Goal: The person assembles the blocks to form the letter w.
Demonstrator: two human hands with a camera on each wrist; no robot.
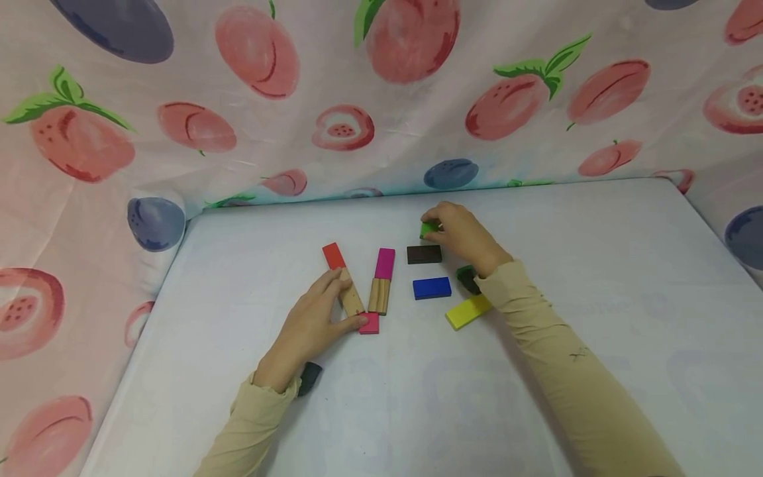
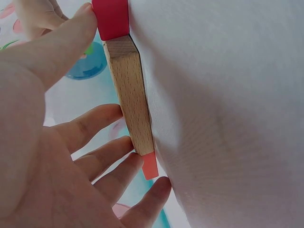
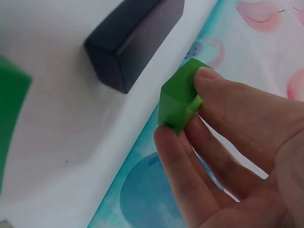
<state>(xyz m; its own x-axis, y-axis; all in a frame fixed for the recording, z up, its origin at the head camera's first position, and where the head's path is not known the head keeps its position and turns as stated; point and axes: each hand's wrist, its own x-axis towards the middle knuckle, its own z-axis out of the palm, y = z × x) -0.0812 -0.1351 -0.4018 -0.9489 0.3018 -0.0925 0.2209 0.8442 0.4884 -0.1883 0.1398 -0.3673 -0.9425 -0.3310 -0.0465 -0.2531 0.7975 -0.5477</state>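
My left hand (image 1: 310,324) lies along a row of blocks with its fingers spread. Its thumb touches a pinkish-red block (image 1: 371,324) at the near end, and its fingers rest by a plain wooden block (image 1: 353,297). A red-orange block (image 1: 334,255) continues the row at the far end. In the right wrist view, my right hand (image 3: 228,156) pinches a light green block (image 3: 178,97) between thumb and fingertips. This hand is just beyond a dark brown block (image 1: 424,255) that lies flat.
Beside the row, a magenta block (image 1: 385,264) meets a grooved wooden block (image 1: 379,296). A blue block (image 1: 432,288) and a yellow block (image 1: 467,312) lie nearer the right forearm. A green block (image 3: 10,104) shows at the right wrist view's left edge. Fruit-patterned cloth (image 1: 381,146) hangs behind the table.
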